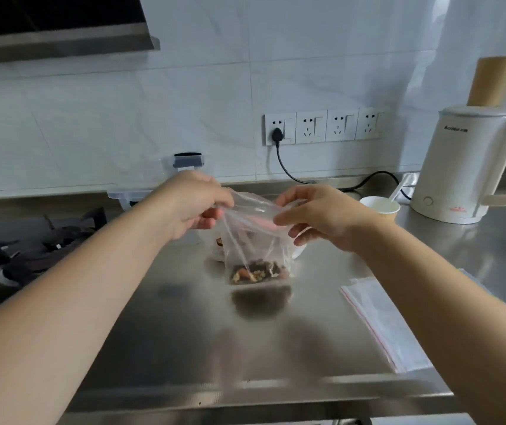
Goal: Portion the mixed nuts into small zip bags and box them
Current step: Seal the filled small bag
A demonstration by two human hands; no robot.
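A: We hold the zip bag point(256, 240) up over the table point(184, 332), with the nuts point(257, 273) settled in its bottom, which looks to rest on or just above the steel; we cannot tell which.

B: And the grip? The left hand point(191, 207) pinches the left end of the bag's mouth, the right hand point(316, 216) pinches the right end, fingers curled on the film.

A: So the mouth runs left to right between our hands, and the bag hangs straight down from it. Sealing, we judge, means running along that line.

B: Both hands sit equally near it. The box point(153, 191), a clear lidded tub with a grey clasp, stands behind the left hand by the wall, so the left is nearer for boxing.

A: Open steel lies toward us. The spare bags point(380, 323) lie right, near the front edge; the paper cup point(380, 208) and kettle point(466, 167) crowd the right rear, the stove point(30, 240) the left.
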